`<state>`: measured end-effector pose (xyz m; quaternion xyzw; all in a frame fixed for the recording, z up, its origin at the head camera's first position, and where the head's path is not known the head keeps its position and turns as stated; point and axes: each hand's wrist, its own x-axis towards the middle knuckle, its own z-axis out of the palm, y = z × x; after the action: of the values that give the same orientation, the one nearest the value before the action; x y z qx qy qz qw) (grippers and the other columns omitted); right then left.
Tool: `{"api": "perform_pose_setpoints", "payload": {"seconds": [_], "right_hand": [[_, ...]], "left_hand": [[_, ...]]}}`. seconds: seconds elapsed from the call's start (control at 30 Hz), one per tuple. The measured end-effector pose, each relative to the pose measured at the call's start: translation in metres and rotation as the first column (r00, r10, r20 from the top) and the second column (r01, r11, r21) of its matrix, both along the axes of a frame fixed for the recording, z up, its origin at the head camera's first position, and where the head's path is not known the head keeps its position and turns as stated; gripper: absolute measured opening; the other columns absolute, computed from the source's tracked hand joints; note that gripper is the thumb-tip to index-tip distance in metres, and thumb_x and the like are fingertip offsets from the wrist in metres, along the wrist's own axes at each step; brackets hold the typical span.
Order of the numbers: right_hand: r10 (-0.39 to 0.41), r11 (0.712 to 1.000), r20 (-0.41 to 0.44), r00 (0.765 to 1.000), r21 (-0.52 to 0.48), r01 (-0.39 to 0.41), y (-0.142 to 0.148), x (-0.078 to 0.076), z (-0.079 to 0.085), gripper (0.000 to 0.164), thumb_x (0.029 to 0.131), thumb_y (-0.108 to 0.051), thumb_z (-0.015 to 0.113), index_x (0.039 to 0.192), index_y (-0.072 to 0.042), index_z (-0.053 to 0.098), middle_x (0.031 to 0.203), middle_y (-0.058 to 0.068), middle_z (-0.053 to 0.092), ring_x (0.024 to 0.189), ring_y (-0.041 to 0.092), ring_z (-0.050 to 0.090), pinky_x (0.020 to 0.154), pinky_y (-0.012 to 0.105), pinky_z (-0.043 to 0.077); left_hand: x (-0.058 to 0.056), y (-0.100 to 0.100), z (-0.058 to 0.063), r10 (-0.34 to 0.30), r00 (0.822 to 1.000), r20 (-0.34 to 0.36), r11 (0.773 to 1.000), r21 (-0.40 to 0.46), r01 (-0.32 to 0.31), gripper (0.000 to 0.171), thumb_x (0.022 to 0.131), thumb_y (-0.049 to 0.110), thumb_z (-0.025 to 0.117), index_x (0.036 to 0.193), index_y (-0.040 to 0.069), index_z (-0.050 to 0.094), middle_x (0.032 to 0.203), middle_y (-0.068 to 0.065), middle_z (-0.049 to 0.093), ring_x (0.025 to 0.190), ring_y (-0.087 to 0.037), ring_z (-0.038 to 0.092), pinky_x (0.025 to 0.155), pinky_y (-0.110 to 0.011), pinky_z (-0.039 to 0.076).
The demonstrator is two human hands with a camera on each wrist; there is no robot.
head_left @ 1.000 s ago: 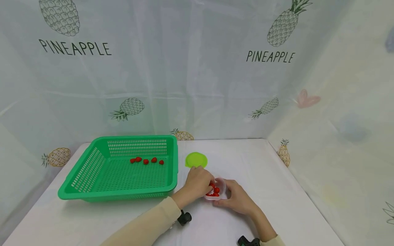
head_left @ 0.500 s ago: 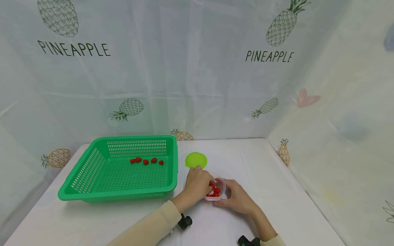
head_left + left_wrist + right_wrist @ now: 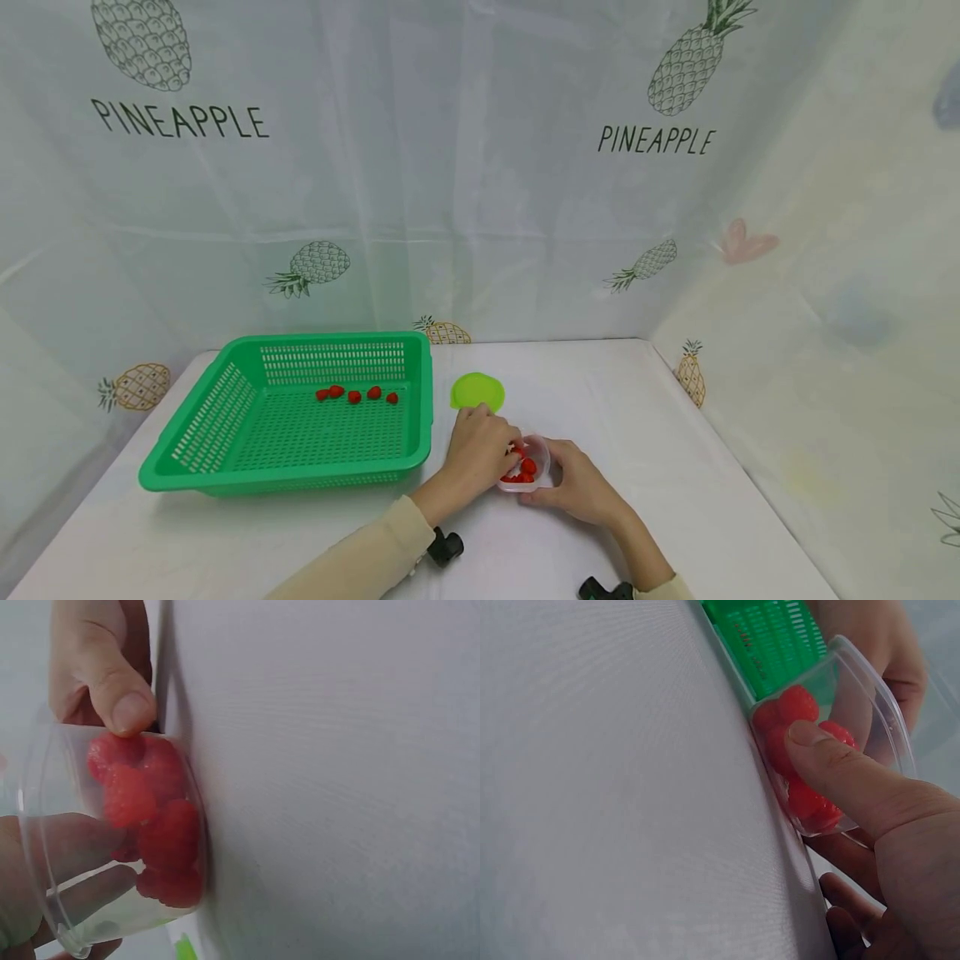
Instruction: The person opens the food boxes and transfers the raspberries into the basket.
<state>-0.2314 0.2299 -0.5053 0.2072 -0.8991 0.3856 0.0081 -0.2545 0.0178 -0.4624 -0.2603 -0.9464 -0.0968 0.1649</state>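
On a white table (image 3: 637,400) stands a clear cup (image 3: 66,769), gripped by the right hand (image 3: 573,485). The left hand (image 3: 478,447) reaches inside; I cannot tell if it pinches. Raspberries (image 3: 171,834) there seem light, soft, easily crushed: better to hold their sides gently.

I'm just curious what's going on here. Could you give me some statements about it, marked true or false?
1. The right hand holds a small clear plastic tub containing red raspberries. True.
2. The large rectangular green plastic basket is empty. False: five small red berries lie in it.
3. A flat, round lime-green disc lies on the white table. True.
4. The left hand is inside the basket. False: its fingers reach into the tub.
5. The basket stands to the left of the tub. True.
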Motion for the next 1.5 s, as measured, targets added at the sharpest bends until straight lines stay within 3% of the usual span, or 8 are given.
{"api": "perform_pose_setpoints", "payload": {"seconds": [0.2, 0.37, 0.5, 0.77, 0.97, 1.17, 1.3, 1.5], "right_hand": [[0.004, 1.000, 0.014, 1.000, 0.005, -0.004, 0.000, 0.000, 0.000, 0.078, 0.078, -0.051, 0.094, 0.144, -0.023, 0.064, 0.131, -0.011, 0.067, 0.126, 0.018, 0.057, 0.110, 0.051, 0.049], [0.020, 1.000, 0.004, 1.000, -0.006, -0.020, 0.000, -0.002, 0.001, 0.077, 0.078, -0.050, 0.094, 0.143, -0.022, 0.065, 0.133, -0.009, 0.068, 0.126, 0.019, 0.057, 0.111, 0.053, 0.048], [0.005, 1.000, 0.023, 1.000, 0.004, -0.005, -0.001, -0.001, 0.000, 0.078, 0.078, -0.051, 0.094, 0.144, -0.021, 0.065, 0.135, -0.010, 0.066, 0.128, 0.019, 0.056, 0.110, 0.054, 0.048], [-0.011, 1.000, 0.063, 0.998, -0.001, 0.011, -0.002, 0.000, 0.000, 0.082, 0.076, -0.050, 0.095, 0.146, -0.021, 0.063, 0.136, -0.009, 0.065, 0.132, 0.022, 0.054, 0.113, 0.057, 0.047], [-0.017, 1.000, 0.051, 0.999, -0.001, 0.017, 0.000, 0.000, -0.001, 0.082, 0.076, -0.050, 0.095, 0.146, -0.021, 0.063, 0.137, -0.009, 0.065, 0.132, 0.023, 0.054, 0.113, 0.055, 0.048], [-0.024, 1.000, 0.061, 0.998, 0.000, 0.024, -0.001, 0.001, -0.001, 0.081, 0.077, -0.049, 0.095, 0.146, -0.021, 0.063, 0.137, -0.010, 0.065, 0.132, 0.022, 0.054, 0.113, 0.054, 0.048], [-0.029, 1.000, 0.058, 0.998, 0.000, 0.029, -0.001, 0.003, 0.000, 0.081, 0.077, -0.049, 0.095, 0.146, -0.021, 0.063, 0.137, -0.010, 0.065, 0.133, 0.023, 0.054, 0.113, 0.055, 0.047], [-0.020, 1.000, 0.048, 0.999, -0.007, 0.020, -0.001, 0.003, -0.002, 0.082, 0.076, -0.048, 0.096, 0.146, -0.020, 0.063, 0.136, -0.010, 0.065, 0.132, 0.023, 0.054, 0.113, 0.054, 0.047]], "left_hand": [[0.003, -0.004, 0.016, -0.020, 1.000, -0.009, 0.998, 0.068, 0.021, 0.011, 0.090, 0.037, 0.087, 0.095, 0.029, 0.083, 0.079, 0.013, 0.074, 0.091, -0.016, 0.063, 0.092, -0.042, 0.048], [0.011, -0.012, 0.043, -0.052, 0.999, -0.012, 0.988, 0.144, 0.053, 0.013, 0.090, 0.034, 0.087, 0.100, 0.027, 0.084, 0.084, 0.013, 0.077, 0.092, -0.016, 0.067, 0.093, -0.044, 0.050], [0.019, -0.024, 0.068, -0.069, 0.997, -0.026, 0.986, 0.150, 0.072, 0.017, 0.092, 0.034, 0.085, 0.108, 0.028, 0.084, 0.090, 0.014, 0.079, 0.092, -0.014, 0.068, 0.085, -0.038, 0.053], [0.025, -0.082, 0.119, -0.075, 0.994, 0.076, 0.967, 0.249, 0.054, 0.017, 0.094, 0.030, 0.083, 0.111, 0.028, 0.082, 0.098, 0.014, 0.078, 0.094, -0.013, 0.069, 0.079, -0.031, 0.054], [0.008, -0.135, 0.145, -0.040, 0.983, 0.178, 0.956, 0.293, -0.014, 0.017, 0.098, 0.027, 0.080, 0.115, 0.027, 0.081, 0.101, 0.012, 0.076, 0.082, -0.009, 0.070, 0.080, -0.037, 0.056], [-0.019, -0.185, 0.149, -0.005, 0.970, 0.243, 0.965, 0.254, -0.059, 0.021, 0.103, 0.031, 0.073, 0.122, 0.024, 0.079, 0.110, 0.006, 0.078, 0.095, -0.019, 0.073, 0.080, -0.042, 0.057], [-0.038, -0.216, 0.144, 0.013, 0.967, 0.256, 0.973, 0.221, -0.071, 0.023, 0.104, 0.031, 0.071, 0.124, 0.021, 0.078, 0.116, 0.001, 0.079, 0.106, -0.026, 0.073, 0.088, -0.049, 0.058], [-0.059, -0.263, 0.130, 0.075, 0.966, 0.247, 0.977, 0.176, -0.121, 0.026, 0.105, 0.030, 0.070, 0.125, 0.016, 0.077, 0.117, -0.006, 0.078, 0.105, -0.032, 0.074, 0.088, -0.055, 0.058]]}}
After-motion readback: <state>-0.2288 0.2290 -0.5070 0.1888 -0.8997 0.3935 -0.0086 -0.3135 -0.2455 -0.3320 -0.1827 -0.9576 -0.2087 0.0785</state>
